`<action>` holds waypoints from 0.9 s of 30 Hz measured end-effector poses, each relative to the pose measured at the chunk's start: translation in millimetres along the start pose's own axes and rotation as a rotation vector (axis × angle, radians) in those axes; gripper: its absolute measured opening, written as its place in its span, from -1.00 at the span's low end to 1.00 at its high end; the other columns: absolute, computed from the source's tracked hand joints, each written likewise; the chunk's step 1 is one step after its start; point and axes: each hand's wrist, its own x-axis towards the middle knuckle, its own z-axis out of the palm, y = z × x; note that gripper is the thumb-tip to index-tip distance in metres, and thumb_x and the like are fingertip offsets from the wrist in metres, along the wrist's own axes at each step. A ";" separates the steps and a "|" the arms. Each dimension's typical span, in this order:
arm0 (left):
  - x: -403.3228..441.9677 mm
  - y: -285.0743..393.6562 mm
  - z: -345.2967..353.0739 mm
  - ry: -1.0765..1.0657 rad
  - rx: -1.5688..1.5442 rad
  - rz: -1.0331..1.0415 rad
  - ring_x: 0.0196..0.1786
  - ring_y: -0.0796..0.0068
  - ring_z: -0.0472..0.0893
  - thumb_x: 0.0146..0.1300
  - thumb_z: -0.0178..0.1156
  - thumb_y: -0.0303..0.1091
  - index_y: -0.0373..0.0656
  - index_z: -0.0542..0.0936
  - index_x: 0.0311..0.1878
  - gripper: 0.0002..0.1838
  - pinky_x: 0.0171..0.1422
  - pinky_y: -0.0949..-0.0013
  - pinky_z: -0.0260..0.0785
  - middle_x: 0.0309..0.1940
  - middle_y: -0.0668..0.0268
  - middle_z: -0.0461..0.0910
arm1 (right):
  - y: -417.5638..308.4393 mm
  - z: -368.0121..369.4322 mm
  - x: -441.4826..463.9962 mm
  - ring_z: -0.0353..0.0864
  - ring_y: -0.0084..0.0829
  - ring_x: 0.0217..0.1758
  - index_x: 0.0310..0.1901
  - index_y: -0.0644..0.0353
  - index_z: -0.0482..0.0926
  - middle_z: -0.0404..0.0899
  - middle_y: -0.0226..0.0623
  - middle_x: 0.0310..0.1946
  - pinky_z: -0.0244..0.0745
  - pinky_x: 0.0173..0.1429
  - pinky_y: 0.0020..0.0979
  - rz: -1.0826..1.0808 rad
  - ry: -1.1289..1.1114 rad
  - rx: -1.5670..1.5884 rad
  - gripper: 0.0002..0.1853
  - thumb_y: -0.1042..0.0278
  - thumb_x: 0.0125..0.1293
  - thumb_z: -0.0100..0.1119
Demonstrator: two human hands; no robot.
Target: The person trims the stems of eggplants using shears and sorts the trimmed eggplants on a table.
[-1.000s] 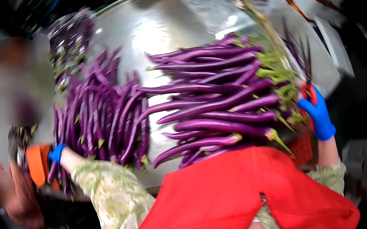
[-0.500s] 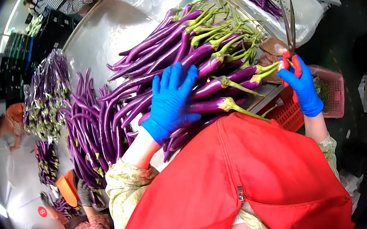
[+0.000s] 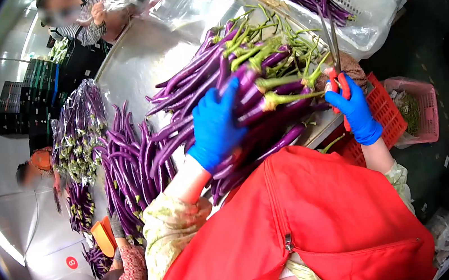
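Gripping eggplants (image 3: 260, 117) with the left hand (image 3: 214, 127), scissors (image 3: 335, 49) with the right hand (image 3: 360, 113).
Fingers curled over several above the surface (image 3: 135, 47), stems (image 3: 286, 98) toward 3 o'clock; fist closed on red handles, blades toward 12. More heaped at 8. Liable to spill from overfilling one grasp, or to nick a glove through blades near stems.

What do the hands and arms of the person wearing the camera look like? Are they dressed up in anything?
Yes! The left hand and the right hand both wear bright blue gloves that stop at the wrist. The arms have loose sleeves in pale green and cream with a blotchy pattern. I can't see any writing on the gloves.
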 end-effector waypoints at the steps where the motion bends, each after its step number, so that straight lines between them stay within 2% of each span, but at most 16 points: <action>1: -6.4 5.1 11.2 0.036 0.173 0.031 0.02 -0.04 0.38 -0.24 0.36 -0.28 0.13 0.13 0.41 0.02 0.05 -0.01 0.25 0.00 -0.02 0.34 | 3.2 -0.9 2.4 0.38 -0.66 -0.53 0.15 0.21 0.41 0.47 -0.45 -0.43 0.28 -0.43 -0.60 -0.071 0.014 -0.039 -0.51 0.37 0.15 0.23; 3: -3.6 7.0 24.2 0.066 0.264 0.004 0.10 -0.04 0.35 -0.23 0.38 -0.26 0.11 0.13 0.40 0.01 0.11 -0.04 0.22 0.09 -0.03 0.30 | 3.3 -7.0 4.6 0.38 -0.66 -0.54 0.15 0.21 0.40 0.46 -0.45 -0.44 0.27 -0.45 -0.60 0.052 0.003 0.025 -0.51 0.37 0.16 0.21; 4: 5.6 6.0 26.8 0.026 0.249 -0.075 0.23 -0.07 0.29 -0.26 0.43 -0.15 0.11 0.08 0.43 0.09 0.24 -0.06 0.18 0.22 -0.08 0.22 | 4.4 -8.4 4.2 0.38 -0.66 -0.54 0.15 0.21 0.40 0.46 -0.45 -0.44 0.27 -0.46 -0.60 0.118 -0.003 0.059 -0.51 0.37 0.16 0.21; 7: 23.5 7.2 17.9 -0.025 0.194 -0.065 0.25 -0.10 0.28 -0.27 0.44 -0.13 0.08 0.10 0.41 0.08 0.24 -0.06 0.19 0.22 -0.11 0.22 | 20.1 -4.2 10.2 0.23 -0.73 -0.62 0.16 0.17 0.40 0.37 -0.54 -0.45 0.16 -0.56 -0.61 0.105 0.034 0.112 -0.50 0.44 0.14 0.21; 8: 24.2 3.5 19.7 0.014 0.132 -0.023 0.21 -0.12 0.29 -0.18 0.37 -0.24 0.01 0.16 0.38 -0.04 0.17 -0.13 0.18 0.17 -0.14 0.23 | 19.2 -0.7 11.1 0.25 -0.72 -0.63 0.17 0.16 0.39 0.39 -0.52 -0.44 0.16 -0.57 -0.61 0.127 0.055 0.123 -0.49 0.44 0.14 0.21; 11: 11.2 7.6 26.4 0.041 0.070 0.018 0.21 -0.13 0.29 -0.13 0.34 -0.24 -0.02 0.20 0.36 -0.10 0.17 -0.11 0.18 0.17 -0.13 0.24 | 14.6 0.5 14.5 0.28 -0.70 -0.64 0.18 0.16 0.39 0.42 -0.49 -0.45 0.18 -0.58 -0.59 0.122 0.082 0.177 -0.49 0.43 0.14 0.20; 13: -3.1 20.4 31.3 0.130 0.236 0.105 0.17 -0.11 0.31 -0.10 0.31 -0.27 -0.11 0.21 0.34 -0.14 0.17 -0.05 0.18 0.14 -0.14 0.26 | 12.7 -7.8 14.9 0.40 -0.63 -0.57 0.17 0.19 0.39 0.46 -0.43 -0.46 0.27 -0.53 -0.59 0.137 0.110 0.205 -0.51 0.41 0.16 0.18; 15: 3.0 21.0 33.7 0.190 0.228 0.088 0.17 -0.10 0.31 -0.10 0.30 -0.30 -0.11 0.21 0.34 -0.15 0.16 -0.04 0.19 0.13 -0.13 0.27 | 18.6 -16.0 15.9 0.47 -0.59 -0.51 0.16 0.21 0.40 0.48 -0.40 -0.47 0.34 -0.46 -0.57 0.156 0.144 0.255 -0.52 0.41 0.17 0.16; 16: 13.6 15.8 33.5 0.177 0.226 0.047 0.18 -0.10 0.31 -0.11 0.29 -0.32 -0.12 0.22 0.34 -0.16 0.16 -0.05 0.19 0.13 -0.13 0.27 | 22.7 -21.7 15.2 0.53 -0.52 -0.42 0.15 0.25 0.38 0.50 -0.34 -0.43 0.42 -0.34 -0.51 0.167 0.108 0.283 -0.52 0.41 0.17 0.15; 18: 30.4 7.9 28.7 0.177 0.221 0.008 0.15 -0.10 0.35 -0.13 0.27 -0.39 -0.13 0.24 0.31 -0.18 0.14 -0.03 0.24 0.12 -0.13 0.30 | 22.3 -21.0 11.4 0.53 -0.49 -0.40 0.12 0.27 0.38 0.50 -0.32 -0.41 0.44 -0.29 -0.47 0.144 0.109 0.381 -0.55 0.41 0.17 0.15; 21: 31.2 2.9 11.0 0.148 0.157 -0.007 0.05 -0.12 0.45 -0.21 0.35 -0.33 -0.15 0.20 0.34 -0.08 0.06 0.07 0.36 0.06 -0.12 0.37 | 24.6 -23.7 10.0 0.54 -0.45 -0.36 0.04 0.28 0.39 0.51 -0.29 -0.37 0.46 -0.26 -0.45 0.139 0.118 0.419 -0.61 0.41 0.16 0.15; 22: 29.1 0.9 11.9 0.197 0.157 0.003 -0.02 -0.13 0.48 -0.23 0.37 -0.33 -0.14 0.21 0.33 -0.07 -0.02 0.10 0.42 0.01 -0.11 0.41 | 21.5 -23.6 8.1 0.54 -0.45 -0.36 0.02 0.28 0.39 0.51 -0.29 -0.37 0.47 -0.25 -0.45 0.128 0.135 0.429 -0.62 0.41 0.16 0.15; 25: 35.9 0.7 32.2 0.206 0.253 0.001 0.08 -0.07 0.45 -0.19 0.38 -0.23 -0.05 0.18 0.36 -0.05 0.08 0.03 0.35 0.09 -0.10 0.36 | 19.3 -22.1 9.7 0.54 -0.46 -0.37 0.01 0.27 0.40 0.50 -0.30 -0.37 0.47 -0.24 -0.45 0.152 0.178 0.413 -0.63 0.40 0.16 0.16; 26: 39.9 5.5 29.9 0.132 0.285 -0.066 0.11 -0.04 0.44 -0.18 0.37 -0.19 -0.03 0.15 0.38 -0.03 0.13 -0.01 0.32 0.13 -0.07 0.34 | 24.9 -21.5 12.8 0.54 -0.46 -0.37 0.02 0.26 0.40 0.50 -0.31 -0.37 0.47 -0.25 -0.45 0.165 0.163 0.410 -0.63 0.41 0.16 0.16; 27: 45.1 7.4 19.2 0.023 0.187 -0.115 0.11 -0.03 0.45 -0.20 0.39 -0.22 -0.05 0.15 0.39 -0.01 0.15 0.07 0.33 0.09 -0.05 0.38 | 26.2 -19.9 14.6 0.54 -0.46 -0.38 0.02 0.26 0.40 0.50 -0.32 -0.37 0.47 -0.25 -0.46 0.178 0.149 0.407 -0.63 0.41 0.16 0.16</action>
